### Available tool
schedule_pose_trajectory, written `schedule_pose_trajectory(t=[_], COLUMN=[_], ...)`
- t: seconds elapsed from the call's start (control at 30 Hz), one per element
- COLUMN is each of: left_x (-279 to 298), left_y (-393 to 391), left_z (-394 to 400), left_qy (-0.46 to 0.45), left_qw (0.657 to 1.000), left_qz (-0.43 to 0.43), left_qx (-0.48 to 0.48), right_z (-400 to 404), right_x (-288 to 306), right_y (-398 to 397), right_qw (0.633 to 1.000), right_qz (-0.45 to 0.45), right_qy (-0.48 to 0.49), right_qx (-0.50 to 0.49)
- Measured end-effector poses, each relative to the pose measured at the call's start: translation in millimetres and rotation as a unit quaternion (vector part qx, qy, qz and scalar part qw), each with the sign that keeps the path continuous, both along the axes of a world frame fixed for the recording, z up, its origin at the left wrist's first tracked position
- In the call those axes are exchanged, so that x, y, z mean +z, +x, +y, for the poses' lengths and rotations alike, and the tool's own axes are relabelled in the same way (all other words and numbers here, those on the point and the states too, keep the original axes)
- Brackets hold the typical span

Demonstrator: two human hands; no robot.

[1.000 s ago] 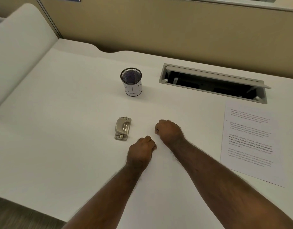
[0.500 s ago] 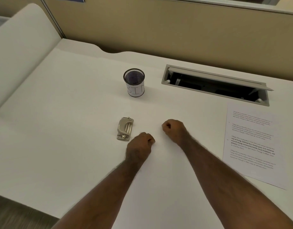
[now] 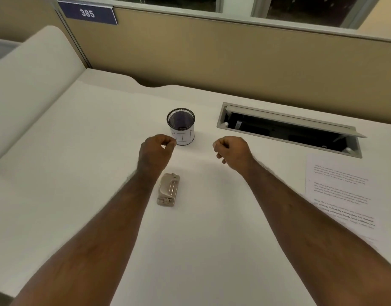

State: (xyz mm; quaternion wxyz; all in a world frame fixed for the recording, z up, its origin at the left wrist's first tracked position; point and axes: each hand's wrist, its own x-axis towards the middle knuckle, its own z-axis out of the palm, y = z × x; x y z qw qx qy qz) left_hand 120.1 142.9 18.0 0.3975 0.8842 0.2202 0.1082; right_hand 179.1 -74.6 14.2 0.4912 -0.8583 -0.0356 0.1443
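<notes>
My left hand [image 3: 156, 151] hovers over the white desk [image 3: 79, 173] just left of the mesh pen cup [image 3: 181, 127], fingers curled with thumb meeting the fingertips. My right hand [image 3: 233, 153] hovers to the right of the cup, also curled. I see nothing held in either hand. The cup is black wire mesh with a white paper label, and it looks empty. A beige hole punch [image 3: 168, 189] lies flat on the desk between my forearms, nearer to me than both hands.
An open cable tray [image 3: 289, 129] is recessed in the desk at the back right. A printed sheet [image 3: 338, 191] lies at the right edge. A tan partition with a sign reading 385 [image 3: 87, 13] stands behind. A white side panel [image 3: 31, 85] rises at the left.
Both hands have lifted from near the hole punch and moved away from me toward the cup, spreading apart. They stay curled. The view has tilted upward.
</notes>
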Motion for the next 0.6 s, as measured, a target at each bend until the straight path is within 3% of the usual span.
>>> schedule_pose_trajectory(t=[0.2, 0.4, 0.6], left_x=[26.6, 25.9, 28.5], left_y=[64.7, 94.9, 101.0], left_z=[11.8, 7.5, 10.6], left_qy=[0.045, 0.136, 0.165], left_qw=[0.999, 0.987, 0.979], left_qz=[0.003, 0.081, 0.108], left_qx=[-0.026, -0.041, -0.05], right_z=[67.0, 101.2, 112.1], right_x=[35.1, 36.9, 38.3], right_y=[46.7, 68.4, 76.0], right_qw=[0.997, 0.987, 0.981], right_qz=[-0.074, -0.078, -0.073], right_qy=[-0.02, -0.139, -0.171], right_qx=[0.003, 0.033, 0.057])
